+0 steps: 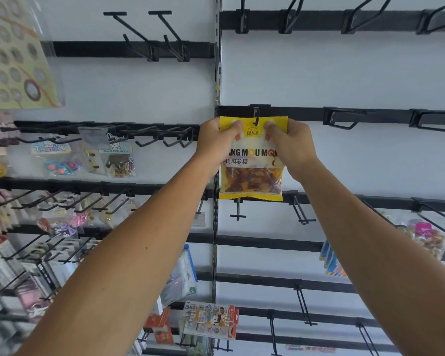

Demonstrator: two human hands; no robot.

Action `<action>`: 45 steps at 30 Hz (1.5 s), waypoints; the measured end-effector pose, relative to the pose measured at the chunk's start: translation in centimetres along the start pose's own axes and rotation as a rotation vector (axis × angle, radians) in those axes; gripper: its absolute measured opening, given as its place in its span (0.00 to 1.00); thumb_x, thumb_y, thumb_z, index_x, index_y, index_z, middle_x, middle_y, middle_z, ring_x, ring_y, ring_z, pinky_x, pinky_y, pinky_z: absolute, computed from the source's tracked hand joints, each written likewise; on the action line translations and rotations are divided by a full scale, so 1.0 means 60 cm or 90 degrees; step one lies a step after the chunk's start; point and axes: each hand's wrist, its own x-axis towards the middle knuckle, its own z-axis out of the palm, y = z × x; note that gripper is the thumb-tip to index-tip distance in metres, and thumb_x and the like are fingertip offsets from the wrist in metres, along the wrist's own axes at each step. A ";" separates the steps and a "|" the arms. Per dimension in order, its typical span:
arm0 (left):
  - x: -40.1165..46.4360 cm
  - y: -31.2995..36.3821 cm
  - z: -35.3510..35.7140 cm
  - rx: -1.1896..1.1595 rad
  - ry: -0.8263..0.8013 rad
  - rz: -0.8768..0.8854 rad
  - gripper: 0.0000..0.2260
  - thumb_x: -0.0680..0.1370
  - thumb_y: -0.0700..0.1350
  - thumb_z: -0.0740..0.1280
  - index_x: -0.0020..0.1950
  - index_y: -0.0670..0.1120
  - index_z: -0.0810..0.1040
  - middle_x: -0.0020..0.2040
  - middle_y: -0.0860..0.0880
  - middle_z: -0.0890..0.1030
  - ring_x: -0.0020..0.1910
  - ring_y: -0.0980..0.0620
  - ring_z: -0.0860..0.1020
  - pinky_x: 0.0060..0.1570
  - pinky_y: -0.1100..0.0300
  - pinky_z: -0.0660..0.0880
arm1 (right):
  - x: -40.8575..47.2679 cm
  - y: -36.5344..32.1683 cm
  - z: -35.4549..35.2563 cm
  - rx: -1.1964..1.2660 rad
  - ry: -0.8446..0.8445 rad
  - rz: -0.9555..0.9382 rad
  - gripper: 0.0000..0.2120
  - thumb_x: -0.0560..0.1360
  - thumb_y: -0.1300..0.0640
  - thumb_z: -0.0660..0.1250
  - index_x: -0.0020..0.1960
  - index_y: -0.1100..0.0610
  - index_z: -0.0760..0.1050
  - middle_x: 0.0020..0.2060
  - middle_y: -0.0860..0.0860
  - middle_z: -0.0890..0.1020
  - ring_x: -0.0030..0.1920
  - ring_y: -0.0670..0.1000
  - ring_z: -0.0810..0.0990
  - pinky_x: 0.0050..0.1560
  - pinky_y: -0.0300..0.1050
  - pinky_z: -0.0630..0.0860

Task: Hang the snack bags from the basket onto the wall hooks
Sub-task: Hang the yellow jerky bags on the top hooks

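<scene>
A yellow snack bag [252,176] with brown gummies hangs flat against the white wall. Its top hole sits on the tip of a black wall hook [255,116]. My left hand [216,145] pinches the bag's upper left corner, thumb on the front. My right hand [290,147] pinches the upper right corner the same way. Both arms reach up from below. The basket is out of sight.
Black rails cross the wall with bare hooks to the right [342,120], above [290,16] and below [299,209]. Small packaged goods [108,158] hang on the left panel. More packets [210,319] hang low in the middle, and a snack pack [425,237] at the right.
</scene>
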 end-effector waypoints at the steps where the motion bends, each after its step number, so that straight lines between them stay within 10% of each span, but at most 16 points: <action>1: 0.004 -0.002 0.001 0.005 -0.003 -0.002 0.12 0.81 0.47 0.68 0.38 0.47 0.79 0.32 0.54 0.79 0.35 0.54 0.77 0.41 0.58 0.74 | 0.002 0.001 0.000 -0.002 0.000 0.006 0.11 0.81 0.53 0.65 0.42 0.57 0.78 0.39 0.56 0.85 0.36 0.53 0.86 0.40 0.56 0.83; 11: 0.036 -0.024 0.028 0.025 0.028 -0.025 0.09 0.81 0.50 0.68 0.44 0.46 0.79 0.36 0.52 0.81 0.40 0.50 0.80 0.47 0.51 0.80 | 0.041 0.023 0.005 -0.072 0.019 0.039 0.14 0.80 0.49 0.65 0.38 0.54 0.77 0.44 0.61 0.85 0.42 0.60 0.85 0.41 0.63 0.82; 26: 0.070 -0.035 0.045 0.118 0.066 -0.047 0.12 0.80 0.54 0.67 0.41 0.47 0.77 0.40 0.52 0.81 0.43 0.50 0.80 0.43 0.55 0.78 | 0.093 0.058 0.018 -0.148 0.068 0.059 0.17 0.80 0.45 0.64 0.50 0.58 0.82 0.43 0.53 0.85 0.34 0.47 0.80 0.27 0.36 0.71; 33: 0.021 -0.035 0.022 0.245 0.041 0.019 0.15 0.83 0.45 0.63 0.68 0.43 0.70 0.60 0.51 0.78 0.54 0.53 0.77 0.40 0.68 0.71 | 0.056 0.076 0.028 -0.230 0.115 -0.012 0.19 0.79 0.51 0.65 0.68 0.54 0.69 0.61 0.51 0.78 0.55 0.52 0.80 0.54 0.49 0.79; 39: -0.074 -0.021 -0.016 0.382 -0.061 0.075 0.19 0.83 0.44 0.61 0.74 0.44 0.66 0.71 0.44 0.73 0.67 0.45 0.73 0.56 0.58 0.70 | -0.052 0.074 0.043 -0.409 0.136 -0.058 0.29 0.80 0.55 0.62 0.78 0.58 0.56 0.75 0.55 0.64 0.72 0.58 0.64 0.66 0.53 0.69; 45: -0.189 -0.046 -0.074 0.522 -0.167 0.193 0.16 0.82 0.46 0.61 0.70 0.45 0.71 0.68 0.45 0.74 0.65 0.45 0.72 0.56 0.49 0.75 | -0.191 0.068 0.069 -0.548 0.082 -0.126 0.24 0.79 0.54 0.61 0.74 0.57 0.65 0.73 0.55 0.68 0.71 0.59 0.66 0.65 0.58 0.71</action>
